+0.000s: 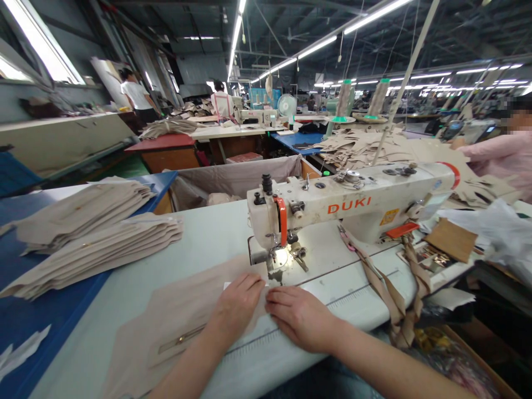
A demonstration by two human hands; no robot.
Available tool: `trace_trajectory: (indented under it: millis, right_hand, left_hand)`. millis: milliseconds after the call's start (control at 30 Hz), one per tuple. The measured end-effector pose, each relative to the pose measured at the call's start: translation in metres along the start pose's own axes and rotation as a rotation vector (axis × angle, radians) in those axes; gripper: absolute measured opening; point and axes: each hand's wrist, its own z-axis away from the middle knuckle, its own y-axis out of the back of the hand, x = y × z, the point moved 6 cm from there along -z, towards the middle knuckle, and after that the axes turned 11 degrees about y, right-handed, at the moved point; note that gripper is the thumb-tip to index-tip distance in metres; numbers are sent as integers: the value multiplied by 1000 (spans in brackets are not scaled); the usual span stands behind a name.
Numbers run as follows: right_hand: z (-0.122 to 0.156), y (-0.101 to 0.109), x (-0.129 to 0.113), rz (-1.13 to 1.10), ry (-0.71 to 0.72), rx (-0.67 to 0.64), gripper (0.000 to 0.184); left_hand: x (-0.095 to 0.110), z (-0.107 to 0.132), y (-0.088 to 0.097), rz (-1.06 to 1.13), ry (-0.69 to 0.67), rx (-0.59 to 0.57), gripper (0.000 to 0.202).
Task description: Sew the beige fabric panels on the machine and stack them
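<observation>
Head view: one cloth (174,302), beige, flat on the pale table (208,221), its upper right part beside the lit needle area of the sewing machine (353,199); a narrow slot with a brass-coloured fitting (180,338) set low in it. Left hand (236,307): palm down on the cloth near its right edge, fingers bent and close together; whether they pinch or only press, I cannot tell. Right hand (301,318): just beside it, fingers curled close together, tips at the cloth's right edge; any grip beneath is hidden. Handling, by my judgement: light, soft, limp, apt to ruckle if pushed and to slide on the smooth top; not fragile, though the fitting's part is likely stiffer. Best hold: flat fingers near the right edge, one hand each side of the portion to be steadied, off the fitting. Edges: front table edge close below the right hand, with a printed scale (253,343) along it; machine head just beyond the fingertips, limiting reach forward. Room: leftward, pale tabletop between the cloth and the stack (103,252); rightward, tighter, with scissors (347,238) on the machine's bed and strips (384,293) hanging over the front edge.
</observation>
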Motion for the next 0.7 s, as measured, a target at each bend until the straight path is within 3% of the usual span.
trace_trajectory:
  millis: [500, 700]
  right_hand:
    - [3, -4, 2, -14, 24, 32, 21]
    - [-7, 2, 17, 37, -34, 53, 17]
  left_hand:
    - [-1, 2, 1, 36, 82, -52, 31]
    - [3, 5, 2, 55, 100, -33, 30]
